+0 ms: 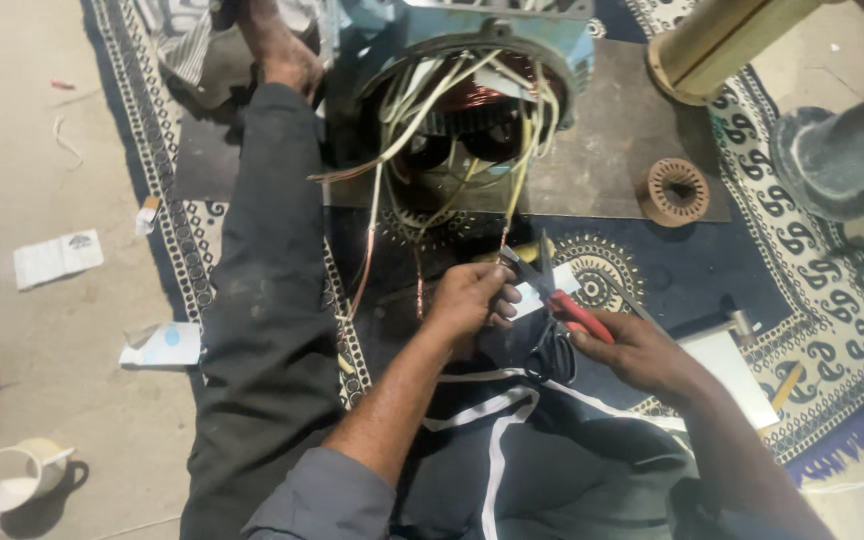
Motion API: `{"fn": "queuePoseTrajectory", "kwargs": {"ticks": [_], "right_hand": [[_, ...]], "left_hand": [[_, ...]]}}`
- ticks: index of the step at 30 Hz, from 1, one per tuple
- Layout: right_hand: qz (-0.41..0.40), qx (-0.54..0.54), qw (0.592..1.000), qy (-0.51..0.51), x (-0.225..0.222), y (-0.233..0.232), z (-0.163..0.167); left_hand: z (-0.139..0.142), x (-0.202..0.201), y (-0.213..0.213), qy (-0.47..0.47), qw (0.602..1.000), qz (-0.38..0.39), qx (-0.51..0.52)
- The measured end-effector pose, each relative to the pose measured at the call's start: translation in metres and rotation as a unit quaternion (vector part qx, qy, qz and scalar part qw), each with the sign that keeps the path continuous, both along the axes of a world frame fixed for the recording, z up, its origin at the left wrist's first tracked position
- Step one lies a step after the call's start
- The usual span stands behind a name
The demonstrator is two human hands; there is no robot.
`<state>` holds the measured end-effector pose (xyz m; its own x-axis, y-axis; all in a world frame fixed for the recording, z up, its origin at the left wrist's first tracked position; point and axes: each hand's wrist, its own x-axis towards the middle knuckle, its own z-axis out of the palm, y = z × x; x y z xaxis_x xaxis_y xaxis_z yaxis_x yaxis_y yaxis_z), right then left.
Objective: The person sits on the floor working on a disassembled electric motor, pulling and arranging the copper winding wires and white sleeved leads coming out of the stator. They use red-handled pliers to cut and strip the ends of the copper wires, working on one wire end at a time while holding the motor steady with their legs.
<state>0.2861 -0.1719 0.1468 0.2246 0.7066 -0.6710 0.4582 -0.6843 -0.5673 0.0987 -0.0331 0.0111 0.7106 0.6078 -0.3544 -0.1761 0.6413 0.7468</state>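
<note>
at the tips of my left hand the fingers are pinching closed on the bared end of a yellow-sleeved lead wire, holding it just where the nose of the pliers is meeting it. my right hand is wrapping shut around the red handles, so the jaws are sitting nearly closed on or right beside that wire end; i cannot tell whether they are actually biting it.

i am judging the main risk from here: the pliers' nose is working very near my left fingertips, so a slip could be nipping skin instead of wire. pulling too hard could also be straining the lead where it is leaving the copper winding inside the blue motor housing, or snapping the thin strands. loose copper leads are trailing beside my leg and could be snagging.

further out, the motor is sitting on a dark board laid over a patterned blue and white rug on a bare concrete floor. a small slotted rotor core is lying on the board, a brass-coloured tube and a grey spool are lying to the right. a white cup and scraps of paper are lying on the floor to the left.
</note>
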Motion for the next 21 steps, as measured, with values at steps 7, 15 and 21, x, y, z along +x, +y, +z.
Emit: {"fn": "queuePoseTrajectory", "kwargs": {"ticks": [7, 15, 21], "right_hand": [[0.040, -0.079, 0.996, -0.009, -0.002, 0.046, 0.009], [0.061, -0.091, 0.993, 0.031, 0.012, 0.055, -0.003], [0.077, -0.077, 0.993, 0.037, 0.019, 0.055, -0.015]], "left_hand": [[0.023, -0.015, 0.002, 0.035, 0.999, 0.015, 0.033], [0.031, -0.024, 0.005, 0.027, 0.999, 0.016, 0.030], [0.033, -0.030, 0.009, 0.008, 0.999, 0.008, 0.036]]}}
